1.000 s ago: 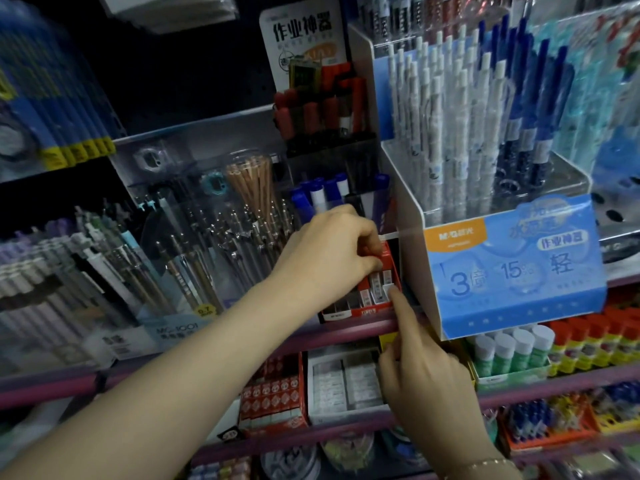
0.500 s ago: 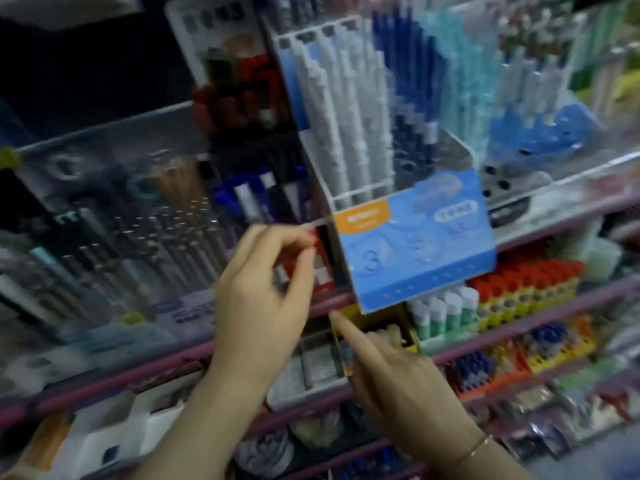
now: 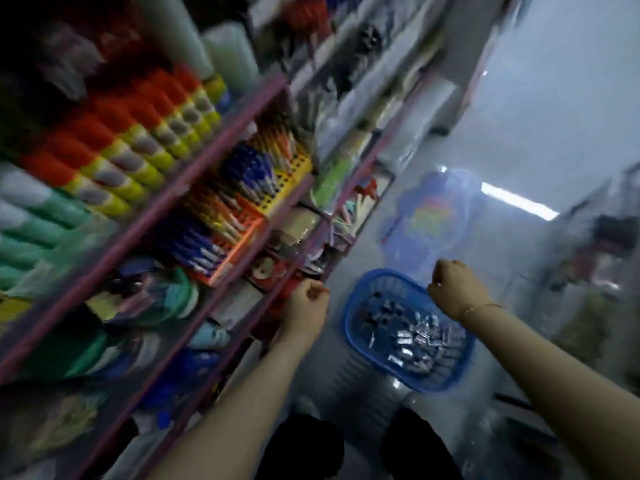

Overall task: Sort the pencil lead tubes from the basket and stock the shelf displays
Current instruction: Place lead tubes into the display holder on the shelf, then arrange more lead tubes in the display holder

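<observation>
Pencil lead tubes (image 3: 412, 336) fill a blue basket (image 3: 356, 303) on grey floor (image 3: 540, 109), beneath both hands (image 3: 306, 308), seemingly clenched empty.

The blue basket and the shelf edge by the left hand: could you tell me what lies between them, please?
In the head view, only bare pale floor shows between the blue basket and the shelf edge by the left hand. Blur hides anything small.
</observation>
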Demonstrator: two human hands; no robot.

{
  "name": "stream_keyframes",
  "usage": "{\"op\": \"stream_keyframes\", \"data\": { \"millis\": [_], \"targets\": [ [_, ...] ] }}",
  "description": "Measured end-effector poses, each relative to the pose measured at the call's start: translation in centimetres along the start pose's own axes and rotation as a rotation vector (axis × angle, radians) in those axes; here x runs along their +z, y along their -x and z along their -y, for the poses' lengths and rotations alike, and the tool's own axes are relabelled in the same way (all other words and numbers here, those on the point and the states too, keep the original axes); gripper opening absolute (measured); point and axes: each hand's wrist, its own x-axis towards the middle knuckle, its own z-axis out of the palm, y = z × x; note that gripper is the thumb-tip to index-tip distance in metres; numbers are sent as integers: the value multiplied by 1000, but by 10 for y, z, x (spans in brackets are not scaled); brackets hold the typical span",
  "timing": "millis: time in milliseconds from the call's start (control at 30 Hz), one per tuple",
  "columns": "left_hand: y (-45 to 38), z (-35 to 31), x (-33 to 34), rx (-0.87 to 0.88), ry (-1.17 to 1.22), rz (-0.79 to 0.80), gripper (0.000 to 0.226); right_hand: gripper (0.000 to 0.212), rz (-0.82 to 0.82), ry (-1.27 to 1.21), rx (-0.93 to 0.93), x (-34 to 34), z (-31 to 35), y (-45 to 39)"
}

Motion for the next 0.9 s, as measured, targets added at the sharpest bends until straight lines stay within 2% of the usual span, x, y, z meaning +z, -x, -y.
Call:
{"op": "stream_keyframes", "data": {
  "millis": [133, 233, 300, 367, 467, 600, 667, 733, 833, 900],
  "targets": [
    [-80, 87, 94, -14, -340, 216, 25, 22, 76, 7, 172, 102, -79, -64],
    [-142, 162, 168, -23, -502, 359, 18, 22, 102, -33, 196, 203, -131, -122],
    [-186, 215, 214, 39, -689, 436, 20, 22, 135, -2, 178, 275, -162, -164],
    [-231, 264, 255, 110, -924, 545, 28, 28, 166, 78, 122, 341, -186, -207],
    [-289, 319, 306, 157, -1236, 666, 28, 34, 195, 206, -30, 415, -212, -269],
    [-346, 383, 364, 161, -1620, 673, 43, 48, 200, 381, -358, 483, -225, -348],
    [-356, 405, 381, 163, -1689, 640, 44, 58, 225, 475, -528, 509, -218, -367],
    [-360, 417, 392, 134, -1677, 627, 42, 60, 217, 556, -623, 536, -211, -370],
    [-359, 422, 393, 71, -1582, 604, 54, 61, 213, 683, -633, 565, -209, -362],
    [-362, 420, 390, 91, -1517, 569, 55, 54, 172, 709, -606, 572, -212, -361]
  ]
}}
